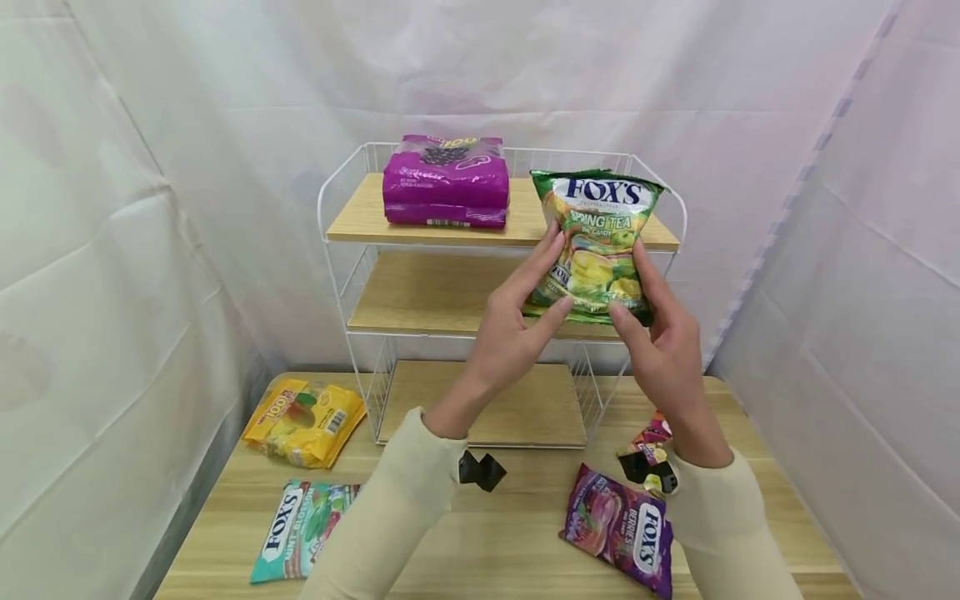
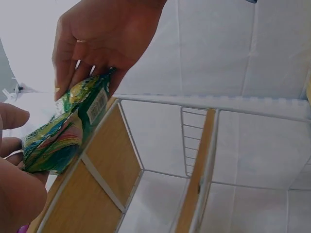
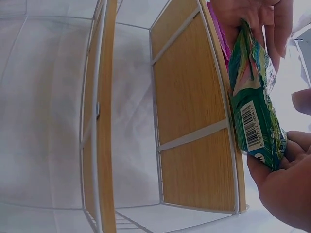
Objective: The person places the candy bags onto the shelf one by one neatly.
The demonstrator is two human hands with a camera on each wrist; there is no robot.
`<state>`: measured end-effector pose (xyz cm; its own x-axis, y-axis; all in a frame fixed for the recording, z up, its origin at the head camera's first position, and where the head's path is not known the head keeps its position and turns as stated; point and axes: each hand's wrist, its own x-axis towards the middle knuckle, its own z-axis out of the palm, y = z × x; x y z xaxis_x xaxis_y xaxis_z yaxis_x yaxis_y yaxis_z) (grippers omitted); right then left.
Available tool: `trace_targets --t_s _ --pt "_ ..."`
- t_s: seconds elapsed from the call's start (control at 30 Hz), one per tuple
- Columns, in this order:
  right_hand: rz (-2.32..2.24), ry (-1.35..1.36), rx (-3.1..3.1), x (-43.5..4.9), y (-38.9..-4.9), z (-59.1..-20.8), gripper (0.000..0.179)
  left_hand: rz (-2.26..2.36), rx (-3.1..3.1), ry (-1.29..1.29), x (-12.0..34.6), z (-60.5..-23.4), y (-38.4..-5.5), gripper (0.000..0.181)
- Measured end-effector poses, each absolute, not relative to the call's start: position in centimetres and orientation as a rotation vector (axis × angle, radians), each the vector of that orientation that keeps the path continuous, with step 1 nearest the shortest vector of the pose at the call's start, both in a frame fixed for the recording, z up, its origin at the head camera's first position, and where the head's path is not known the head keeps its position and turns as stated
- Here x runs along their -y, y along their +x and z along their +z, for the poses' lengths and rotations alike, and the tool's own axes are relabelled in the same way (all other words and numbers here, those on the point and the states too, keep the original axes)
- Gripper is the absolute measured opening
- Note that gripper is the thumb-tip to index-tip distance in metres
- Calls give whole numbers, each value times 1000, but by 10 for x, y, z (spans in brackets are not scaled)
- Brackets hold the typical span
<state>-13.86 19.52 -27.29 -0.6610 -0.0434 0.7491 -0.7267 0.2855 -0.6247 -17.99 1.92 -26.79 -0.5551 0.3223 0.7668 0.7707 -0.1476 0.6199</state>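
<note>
A green bag of Fox's Spring Tea candy (image 1: 600,242) is held upright, its front facing the head camera, in front of the rack's top shelf (image 1: 358,210). My left hand (image 1: 517,321) grips its left side, with the thumb on the front near the bottom edge. On the right side, my right hand (image 1: 665,342) holds it the same way. The left wrist view shows the crinkled bag (image 2: 73,128) between both hands. A barcode on the bag's underside (image 3: 251,126) faces the right wrist camera.
A purple candy bag (image 1: 446,183) lies on the top shelf at the left. Below are a middle shelf (image 1: 420,292) and bottom shelf (image 1: 480,400). On the table are a yellow bag (image 1: 307,421), a mint bag (image 1: 300,529), a purple Berries bag (image 1: 618,529) and a partly hidden colourful packet (image 1: 654,433).
</note>
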Motion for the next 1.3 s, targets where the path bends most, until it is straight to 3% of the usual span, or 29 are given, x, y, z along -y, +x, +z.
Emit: trace_targets --t_s 0.4,0.6,0.83,1.3 --pt "1632 777 1922 -210 -150 -257 58 -1390 2045 -1277 -14 -250 -191 87" --pt "1658 781 1933 -212 -153 -246 56 -1309 2144 -1234 -14 -239 -192 92" --pt "1609 747 1986 -213 -156 -242 55 -1281 2044 -1190 -18 -242 -196 84" --pt "1532 662 1969 -216 -158 -247 54 -1192 1711 -1144 -21 -251 -200 47"
